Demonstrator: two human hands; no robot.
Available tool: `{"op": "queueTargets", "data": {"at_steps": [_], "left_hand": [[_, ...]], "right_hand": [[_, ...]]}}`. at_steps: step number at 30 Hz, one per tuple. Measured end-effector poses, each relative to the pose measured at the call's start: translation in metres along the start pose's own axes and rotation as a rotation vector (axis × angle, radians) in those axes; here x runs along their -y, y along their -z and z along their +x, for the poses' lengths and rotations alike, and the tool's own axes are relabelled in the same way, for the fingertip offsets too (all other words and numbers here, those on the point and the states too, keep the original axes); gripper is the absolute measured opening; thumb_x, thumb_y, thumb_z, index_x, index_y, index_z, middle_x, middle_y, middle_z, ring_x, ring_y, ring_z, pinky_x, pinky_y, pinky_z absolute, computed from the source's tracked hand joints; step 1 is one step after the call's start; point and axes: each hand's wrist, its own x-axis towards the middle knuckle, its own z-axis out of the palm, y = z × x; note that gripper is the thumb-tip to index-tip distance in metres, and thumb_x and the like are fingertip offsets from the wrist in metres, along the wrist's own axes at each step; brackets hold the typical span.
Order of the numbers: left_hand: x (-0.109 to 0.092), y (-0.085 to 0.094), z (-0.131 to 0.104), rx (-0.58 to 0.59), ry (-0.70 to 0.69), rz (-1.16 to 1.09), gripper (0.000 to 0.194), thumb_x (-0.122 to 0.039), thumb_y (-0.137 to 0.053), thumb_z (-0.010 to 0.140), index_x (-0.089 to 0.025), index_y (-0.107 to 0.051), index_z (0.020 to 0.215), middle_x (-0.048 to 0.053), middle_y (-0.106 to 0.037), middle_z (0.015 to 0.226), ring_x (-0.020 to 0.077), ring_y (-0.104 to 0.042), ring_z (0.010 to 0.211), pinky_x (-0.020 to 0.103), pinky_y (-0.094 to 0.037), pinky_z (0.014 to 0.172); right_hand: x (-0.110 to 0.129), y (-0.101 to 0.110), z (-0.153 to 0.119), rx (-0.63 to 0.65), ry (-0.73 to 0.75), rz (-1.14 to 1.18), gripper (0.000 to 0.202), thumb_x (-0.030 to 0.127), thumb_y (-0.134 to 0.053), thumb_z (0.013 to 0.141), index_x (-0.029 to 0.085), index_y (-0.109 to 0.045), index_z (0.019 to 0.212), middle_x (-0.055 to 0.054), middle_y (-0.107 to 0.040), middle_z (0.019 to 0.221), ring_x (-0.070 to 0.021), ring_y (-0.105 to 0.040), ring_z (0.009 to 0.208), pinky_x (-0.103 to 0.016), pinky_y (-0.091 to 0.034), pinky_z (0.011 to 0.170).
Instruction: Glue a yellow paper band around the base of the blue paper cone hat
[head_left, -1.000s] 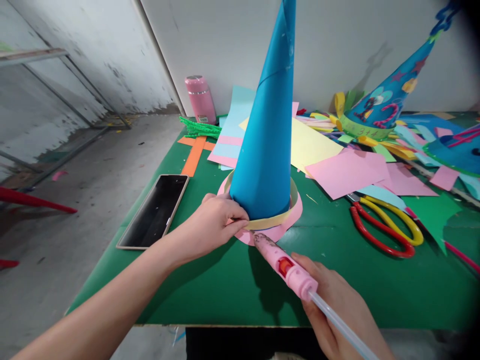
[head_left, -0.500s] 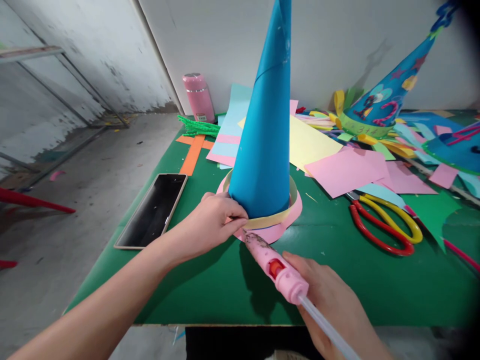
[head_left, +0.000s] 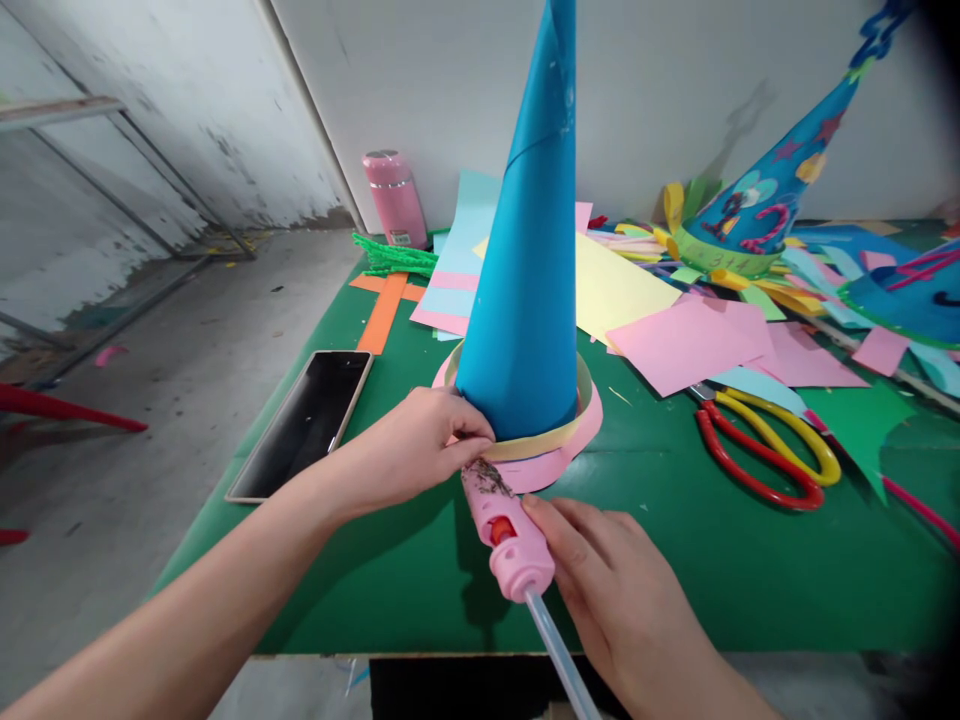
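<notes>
A tall blue paper cone (head_left: 525, 290) stands upright on the table, circled at its foot by a pale yellow paper strip (head_left: 536, 440). Pink paper (head_left: 551, 468) lies under it and shows as a brim. My left hand (head_left: 442, 435) pinches the yellow strip at the cone's front left. My right hand (head_left: 607, 570) is closed around a pink glue gun (head_left: 506, 530), its grip hidden by the fingers. The gun's dark, smudged nozzle end is at the brim, just below my left fingertips. A clear glue stick (head_left: 559, 645) juts from its rear.
A phone (head_left: 307, 425) lies left on the green table (head_left: 420, 600). Scissors (head_left: 765, 450) with red and yellow handles lie right, near pink sheets (head_left: 690, 340). Behind are a pink bottle (head_left: 395, 200), green pipe cleaners (head_left: 394, 257) and a decorated blue cone hat (head_left: 772, 190).
My right hand and the glue gun have shifted left, and the gun's nozzle end is now closer under my left fingers. My left hand keeps its pinch on the strip.
</notes>
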Motion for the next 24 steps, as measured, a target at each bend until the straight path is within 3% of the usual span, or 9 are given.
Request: {"op": "queueTargets", "data": {"at_steps": [14,24], "left_hand": [[-0.002,0.0,-0.001,0.003,0.013,-0.013,0.024,-0.017,-0.043,0.08,-0.019,-0.065,0.068,-0.002,-0.065,0.068,0.0128,-0.055,0.07,0.024,-0.04,0.066],[-0.004,-0.002,-0.002,-0.03,0.001,0.025,0.023,-0.016,-0.043,0.08,-0.02,-0.064,0.07,-0.002,-0.065,0.069,0.0141,-0.052,0.071,0.025,-0.037,0.067]], "right_hand": [[-0.005,0.016,-0.007,-0.009,0.041,-0.061,0.039,0.011,-0.034,0.082,0.016,-0.041,0.12,-0.009,-0.063,0.094,-0.0179,-0.061,0.074,-0.03,-0.051,0.054],[-0.017,0.021,-0.014,-0.09,0.05,-0.052,0.04,0.011,-0.035,0.077,0.019,-0.042,0.116,-0.005,-0.067,0.091,-0.0148,-0.064,0.069,-0.023,-0.052,0.052]]}}
